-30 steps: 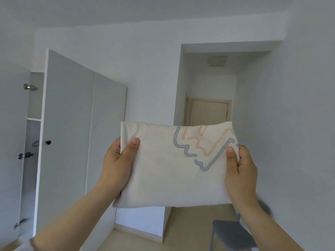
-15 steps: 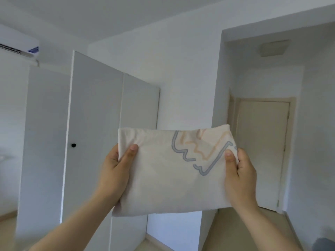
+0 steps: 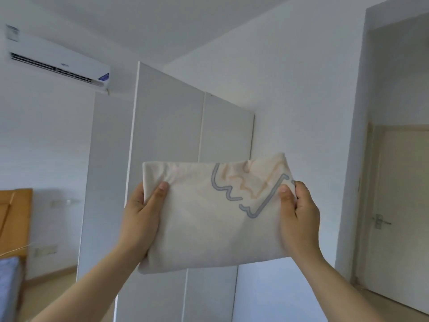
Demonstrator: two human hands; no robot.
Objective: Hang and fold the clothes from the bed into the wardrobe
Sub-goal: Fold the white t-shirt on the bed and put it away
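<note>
Panned left since 0.5 s ago, bringing air conditioner (image 3: 58, 63) and bed (image 3: 15, 217) into view. Still gripping folded cream garment (image 3: 209, 231) with left hand (image 3: 139, 217) and right hand (image 3: 301, 217) at opposite edges, held up before wardrobe (image 3: 167, 126).

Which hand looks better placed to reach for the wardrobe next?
Probably the left hand: it grips the folded cloth directly in line with the wardrobe panels, while the right hand holds the far edge, over the bare wall.
</note>
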